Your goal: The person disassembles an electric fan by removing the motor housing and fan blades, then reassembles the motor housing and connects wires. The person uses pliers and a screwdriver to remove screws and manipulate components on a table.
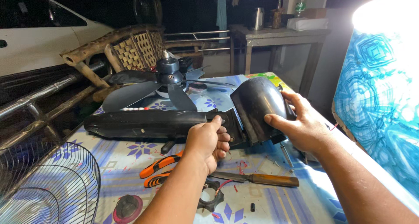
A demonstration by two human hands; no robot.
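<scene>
Both forearms reach to twelve o'clock: left hand (208,141) fingers clamp the black fan housing (174,121), long axis nine-to-three; right hand (301,121) fingers grip its domed end (255,106).

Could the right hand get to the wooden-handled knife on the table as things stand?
Probably yes, once it lets go. The right hand now grips the black curved housing, but the knife lies uncovered on the table just below it, with nothing lying over it.
</scene>
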